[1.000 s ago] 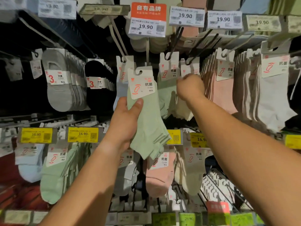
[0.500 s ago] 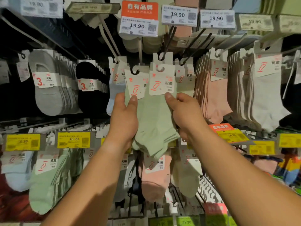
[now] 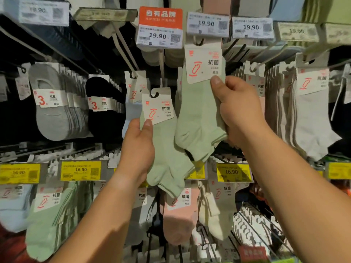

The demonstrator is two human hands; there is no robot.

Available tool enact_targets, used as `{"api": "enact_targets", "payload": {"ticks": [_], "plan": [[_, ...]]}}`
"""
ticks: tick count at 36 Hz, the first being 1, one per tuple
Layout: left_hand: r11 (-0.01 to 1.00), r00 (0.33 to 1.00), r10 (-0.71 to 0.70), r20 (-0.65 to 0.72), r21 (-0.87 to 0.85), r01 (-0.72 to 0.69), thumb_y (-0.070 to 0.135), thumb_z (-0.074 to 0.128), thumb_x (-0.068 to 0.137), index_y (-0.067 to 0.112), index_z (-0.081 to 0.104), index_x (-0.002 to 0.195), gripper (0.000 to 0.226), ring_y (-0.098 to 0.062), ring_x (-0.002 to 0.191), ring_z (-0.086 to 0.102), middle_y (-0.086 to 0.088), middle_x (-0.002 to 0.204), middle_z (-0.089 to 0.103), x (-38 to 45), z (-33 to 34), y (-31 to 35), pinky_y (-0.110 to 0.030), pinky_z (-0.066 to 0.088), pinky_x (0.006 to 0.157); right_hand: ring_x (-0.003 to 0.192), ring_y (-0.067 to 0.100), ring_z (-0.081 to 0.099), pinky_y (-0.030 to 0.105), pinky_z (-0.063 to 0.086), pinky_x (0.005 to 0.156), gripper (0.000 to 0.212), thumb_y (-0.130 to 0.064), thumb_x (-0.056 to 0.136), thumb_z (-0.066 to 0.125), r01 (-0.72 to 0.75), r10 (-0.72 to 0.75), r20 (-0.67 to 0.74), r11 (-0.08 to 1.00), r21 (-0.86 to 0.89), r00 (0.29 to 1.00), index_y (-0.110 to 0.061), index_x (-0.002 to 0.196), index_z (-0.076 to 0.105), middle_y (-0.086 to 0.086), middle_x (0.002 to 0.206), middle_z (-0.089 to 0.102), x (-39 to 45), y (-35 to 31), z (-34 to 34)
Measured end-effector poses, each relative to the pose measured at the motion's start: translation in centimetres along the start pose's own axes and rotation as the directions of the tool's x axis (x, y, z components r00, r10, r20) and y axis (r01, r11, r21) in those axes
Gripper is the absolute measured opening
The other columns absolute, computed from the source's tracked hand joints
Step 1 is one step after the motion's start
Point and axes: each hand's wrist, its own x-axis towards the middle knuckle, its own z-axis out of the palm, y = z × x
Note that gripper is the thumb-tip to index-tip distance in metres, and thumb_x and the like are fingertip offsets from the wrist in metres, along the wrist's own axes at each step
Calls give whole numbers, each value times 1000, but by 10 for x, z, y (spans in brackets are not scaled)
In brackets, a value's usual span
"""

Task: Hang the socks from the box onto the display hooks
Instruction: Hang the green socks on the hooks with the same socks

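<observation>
Socks, two green pairs: my right hand (image 3: 239,112) grips the raised pair (image 3: 199,114) at one o'clock under the price tag (image 3: 159,28); left hand (image 3: 138,150) pinches the lower pair (image 3: 167,158), fingers curled.

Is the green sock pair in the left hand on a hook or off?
Off: the green sock pair's hanger cutout shows empty, gripped by the left hand.

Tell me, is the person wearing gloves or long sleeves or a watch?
No. The left hand and the right hand are both bare, with no gloves and no rings that show. Both forearms are bare too: no sleeve reaches into the picture, and there is no watch or bracelet at either wrist. The thumbnails are short and plain.
</observation>
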Motion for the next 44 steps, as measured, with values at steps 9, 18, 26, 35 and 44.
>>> {"api": "enact_targets", "payload": {"ticks": [9,18,26,35,44], "plan": [[999,999,-31,10,-34,31,29,45,108,25,62,105,18,-16,99,71,5,102,74,1,-1,1,-32,59,83,84,38,71,58,57,77,35,-33,86,67,-32,18,-63,973,-230,998,1,80,69,18,88,74,27,-2,2],[998,998,-32,54,-55,35,17,64,98,18,63,110,12,-19,94,75,0,105,77,2,1,1,-31,62,73,101,29,63,38,54,90,33,-34,98,57,-302,278,-121,836,-457,953,-8,117,64,10,111,67,81,58,21],[1000,997,-13,71,-3,14,22,61,101,17,61,123,23,-18,102,73,1,113,75,2,1,0,-41,60,88,97,27,62,38,55,84,40,-43,99,50,-259,212,-151,747,-612,966,-10,117,61,8,111,66,79,68,22],[998,981,58,183,-28,-53,26,50,106,25,51,122,16,-9,110,69,6,119,71,3,33,12,-35,55,97,116,19,58,38,44,100,54,-59,100,34,-187,241,150,934,-303,959,-18,131,51,-1,124,62,-31,40,41],[976,963,184,198,82,-203,51,46,91,34,54,113,28,-12,117,64,10,123,69,21,67,26,-45,48,105,117,27,60,44,46,102,44,-48,101,40,-19,17,-10,944,-330,1000,-14,123,57,8,124,65,-4,26,26]]}}
